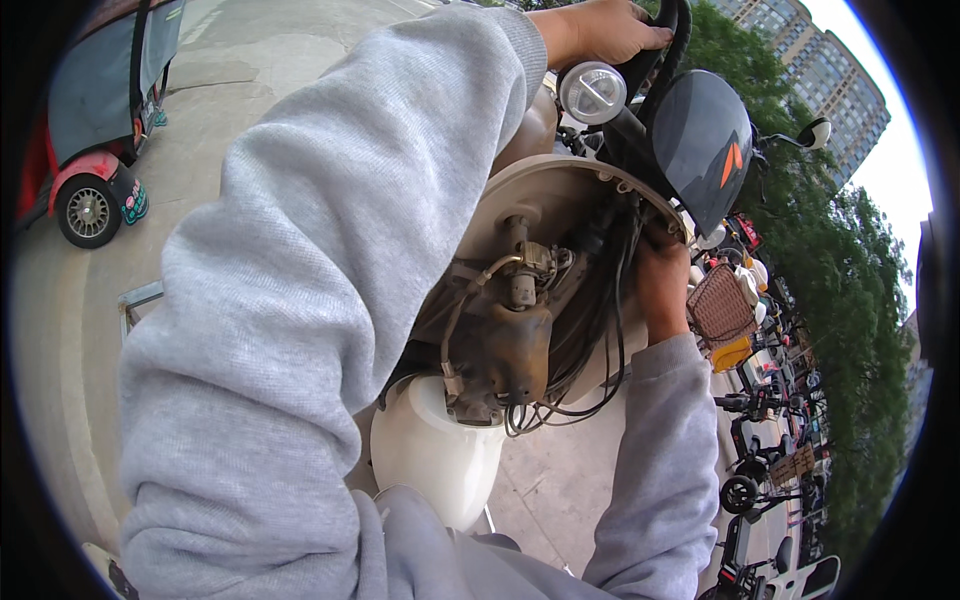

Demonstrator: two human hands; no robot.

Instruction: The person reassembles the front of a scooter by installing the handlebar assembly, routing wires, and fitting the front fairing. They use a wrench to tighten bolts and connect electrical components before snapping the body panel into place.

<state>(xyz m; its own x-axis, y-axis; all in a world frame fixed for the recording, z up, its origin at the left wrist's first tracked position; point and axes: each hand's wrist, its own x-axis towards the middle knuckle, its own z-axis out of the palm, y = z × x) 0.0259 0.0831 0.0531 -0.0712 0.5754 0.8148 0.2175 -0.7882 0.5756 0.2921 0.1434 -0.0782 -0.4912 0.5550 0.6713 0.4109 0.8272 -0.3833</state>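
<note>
Outdoors, on pale concrete pavement (190,150). At ten o'clock, a small red vehicle (95,110) with a dark cover and one wheel showing. From three to five o'clock, a row of parked scooters (770,440) under green trees (850,300), with tower blocks (820,70) at one o'clock. Across the whole left and centre, blocking most of the view: a grey sweatshirt sleeve (300,300).

At centre, a scooter front end (560,280) stripped of its cover: cream round panel, grimy brown brake fitting (515,340) with a hose, loose black cables (590,330) hanging toward six o'clock, white fender (435,450) below. Round dial (592,92) and dark headlight cowl (700,140) with an orange mark at one o'clock; a mirror (815,132) beyond.

Left hand (600,30) at twelve o'clock, closed around the black handlebar (665,40). Right hand (662,285) at three o'clock, fingers curled in against the panel's edge beside the cables; cannot tell whether gripping anything.
</note>
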